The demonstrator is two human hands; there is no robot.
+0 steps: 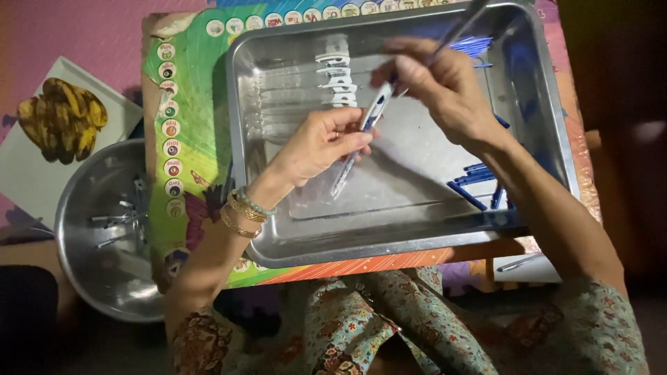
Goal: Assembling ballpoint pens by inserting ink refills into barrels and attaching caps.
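Note:
My left hand (321,142) grips a clear pen barrel with a white and blue end (359,141), held slanted over a steel tray (410,232). My right hand (436,83) pinches a thin refill rod (458,28) that runs up to the right, its lower tip at the top of the barrel. A row of clear pen barrels with white clips (306,90) lies at the tray's upper left. Blue pen parts (476,182) lie at the tray's right side, and more blue rods (472,47) rest at its upper right.
The tray sits on a small colourful printed table (187,104). A round steel bowl (104,229) with several small metal parts stands on the floor at left. A white card with a banana picture (59,121) lies beyond it. A loose pen (520,262) lies at lower right.

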